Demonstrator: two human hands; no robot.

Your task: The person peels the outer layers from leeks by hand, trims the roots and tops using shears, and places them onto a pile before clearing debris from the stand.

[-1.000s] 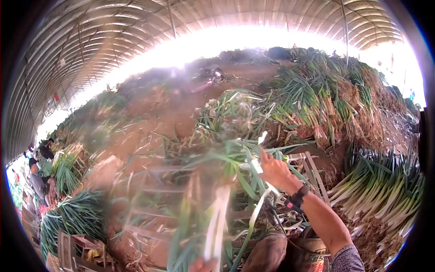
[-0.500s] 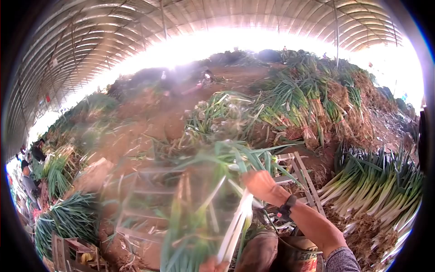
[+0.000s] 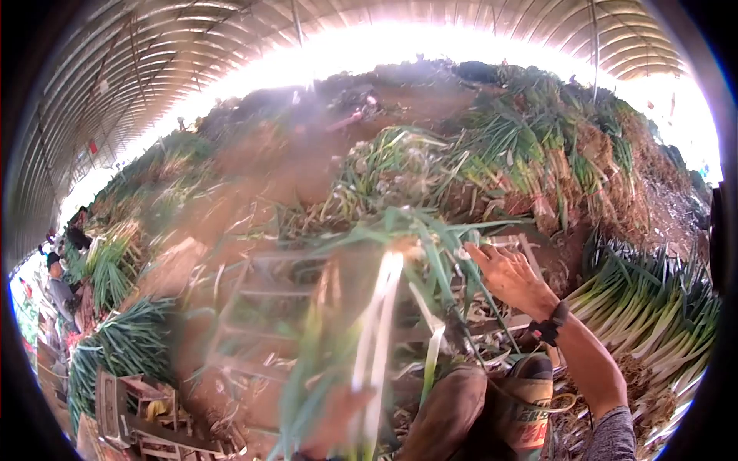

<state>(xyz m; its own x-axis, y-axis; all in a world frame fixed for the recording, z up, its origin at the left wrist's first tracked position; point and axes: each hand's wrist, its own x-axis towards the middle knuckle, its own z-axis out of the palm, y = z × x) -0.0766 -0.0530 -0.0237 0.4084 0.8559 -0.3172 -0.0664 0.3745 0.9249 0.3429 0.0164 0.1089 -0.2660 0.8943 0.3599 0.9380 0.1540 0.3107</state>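
My left hand (image 3: 334, 419), blurred by lens smear and motion, is low in the view, closed around green onions (image 3: 377, 323). Their white stalks stand steeply upward, with a brownish end at the top and green leaves down by the hand. My right hand (image 3: 511, 276) wears a dark wristband and has its fingers stretched out. Its fingertips reach the long green leaves (image 3: 434, 250) draped over a slatted wooden frame (image 3: 530, 257). Another pale stalk (image 3: 433, 357) hangs from these leaves, close to my knee (image 3: 446, 411).
Trimmed green onions (image 3: 653, 307) lie in a thick row at right. Rooted bundles (image 3: 546, 169) are heaped behind. A green-topped pile (image 3: 123, 346) and wooden crate (image 3: 115, 407) are at left, near another person (image 3: 61, 288). A printed brown-yellow object (image 3: 530, 415) is beside my knee.
My right hand has moved right, off the white stalks, and its fingers have spread. The stalks in my left hand have shifted left and stand steeper. The whole view has shifted slightly.
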